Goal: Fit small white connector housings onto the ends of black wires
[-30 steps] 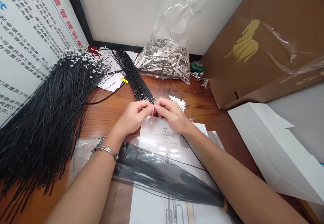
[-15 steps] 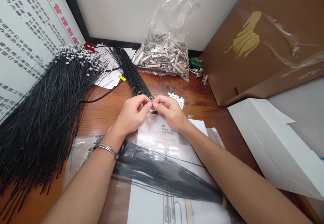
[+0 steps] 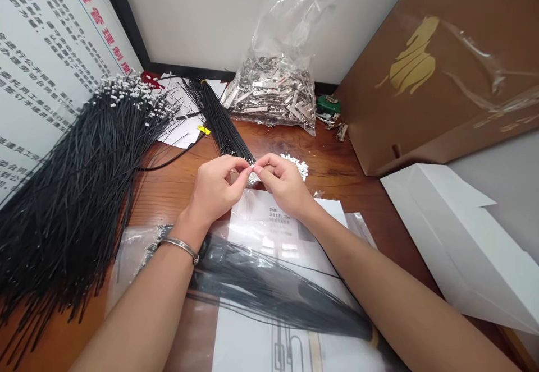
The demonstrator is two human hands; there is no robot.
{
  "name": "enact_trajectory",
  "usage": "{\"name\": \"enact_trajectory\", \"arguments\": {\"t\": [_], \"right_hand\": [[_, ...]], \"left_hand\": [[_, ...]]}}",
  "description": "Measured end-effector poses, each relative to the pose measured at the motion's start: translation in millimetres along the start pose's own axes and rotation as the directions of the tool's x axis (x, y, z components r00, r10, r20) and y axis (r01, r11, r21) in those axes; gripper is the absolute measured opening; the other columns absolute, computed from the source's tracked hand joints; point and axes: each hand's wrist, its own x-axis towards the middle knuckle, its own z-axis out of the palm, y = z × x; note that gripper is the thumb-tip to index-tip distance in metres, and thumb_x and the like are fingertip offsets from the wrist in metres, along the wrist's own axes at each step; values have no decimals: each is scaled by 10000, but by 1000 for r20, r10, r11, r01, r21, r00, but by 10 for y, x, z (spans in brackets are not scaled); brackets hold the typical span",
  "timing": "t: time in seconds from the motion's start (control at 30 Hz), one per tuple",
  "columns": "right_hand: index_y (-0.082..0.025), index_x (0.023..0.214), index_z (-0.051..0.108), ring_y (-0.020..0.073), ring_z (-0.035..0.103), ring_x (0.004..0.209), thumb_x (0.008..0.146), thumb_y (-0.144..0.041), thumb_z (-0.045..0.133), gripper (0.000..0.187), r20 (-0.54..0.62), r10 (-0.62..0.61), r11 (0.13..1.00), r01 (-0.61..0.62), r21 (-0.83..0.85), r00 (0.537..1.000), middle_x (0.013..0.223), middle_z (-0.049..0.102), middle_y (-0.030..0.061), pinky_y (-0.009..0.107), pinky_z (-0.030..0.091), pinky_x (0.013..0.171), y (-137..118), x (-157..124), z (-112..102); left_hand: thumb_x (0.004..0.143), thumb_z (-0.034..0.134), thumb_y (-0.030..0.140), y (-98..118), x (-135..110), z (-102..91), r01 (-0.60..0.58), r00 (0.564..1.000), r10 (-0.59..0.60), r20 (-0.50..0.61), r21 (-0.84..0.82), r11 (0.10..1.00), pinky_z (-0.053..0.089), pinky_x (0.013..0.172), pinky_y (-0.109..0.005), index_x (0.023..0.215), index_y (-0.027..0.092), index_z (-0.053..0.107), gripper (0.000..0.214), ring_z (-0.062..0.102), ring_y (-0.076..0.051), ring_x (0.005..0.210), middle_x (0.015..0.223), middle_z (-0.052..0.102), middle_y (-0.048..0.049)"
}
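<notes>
My left hand [image 3: 219,186] and my right hand [image 3: 283,184] meet fingertip to fingertip above the table, both pinched closed. A small white connector housing [image 3: 253,166] shows between the fingertips, at my right thumb and finger. What my left fingers pinch is hidden. Just behind the hands end the tips of a tied bundle of black wires [image 3: 227,131]. Beside my right hand lies a loose pile of small white connector housings [image 3: 301,168], partly covered by its knuckles.
At left stands a large heap of black wires [image 3: 71,192] with white ends. Bagged black wires [image 3: 269,288] lie over a printed sheet [image 3: 248,341] under my forearms. Behind are a clear bag of metal clips [image 3: 273,88] and a green tape measure [image 3: 328,106]; a brown box [image 3: 421,80] stands right.
The hands stay together, with slight finger movement. The white piece between the fingertips shows more plainly now, and the right hand sits slightly higher.
</notes>
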Motion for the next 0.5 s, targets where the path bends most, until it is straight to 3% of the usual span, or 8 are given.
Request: {"name": "enact_trajectory", "arguments": {"t": [0.23,0.5], "right_hand": [[-191,765,529,68,284,450,841,-308,584,149,-36,-70,997,69,-27,997,483,353,-101,249,230,471,-1,-12,22],[-190,762,526,67,250,446,829,-299,592,143,-77,-57,997,52,-60,995,477,308,-109,251,202,461,-14,-14,42]], "left_hand": [[796,659,233,19,1,-3,170,985,-165,55,-110,979,414,500,-217,781,169,683,70,492,-70,479,694,699,5],[787,668,268,25,-2,1,200,980,-196,42,-125,972,408,498,-237,769,168,710,110,501,-85,459,611,676,4]]}}
